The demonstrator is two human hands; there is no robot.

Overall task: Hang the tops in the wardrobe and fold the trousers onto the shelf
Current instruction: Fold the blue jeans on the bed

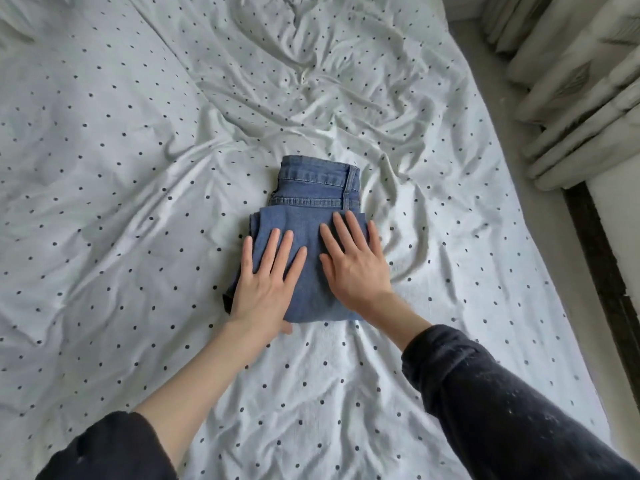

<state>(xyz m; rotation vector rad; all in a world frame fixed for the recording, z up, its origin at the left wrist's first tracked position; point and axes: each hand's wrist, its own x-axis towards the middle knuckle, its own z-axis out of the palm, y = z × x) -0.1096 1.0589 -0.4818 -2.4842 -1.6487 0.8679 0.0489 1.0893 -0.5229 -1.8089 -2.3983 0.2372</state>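
A pair of blue jeans point(313, 188) lies folded into a small packet in the middle of the bed, its waistband at the far end. My left hand point(266, 282) rests flat on the near left part of the folded legs, fingers spread, thumb tucked under the near edge. On the right part my right hand point(353, 261) lies flat too, palm down, fingers apart. Neither hand grips the cloth. No tops, wardrobe or shelf are in view.
The bed is covered by a rumpled white sheet with dark dots point(121, 168). Pale curtains point(571, 81) hang at the right, beyond a strip of floor and a dark skirting point(595, 258) along the bed's right edge.
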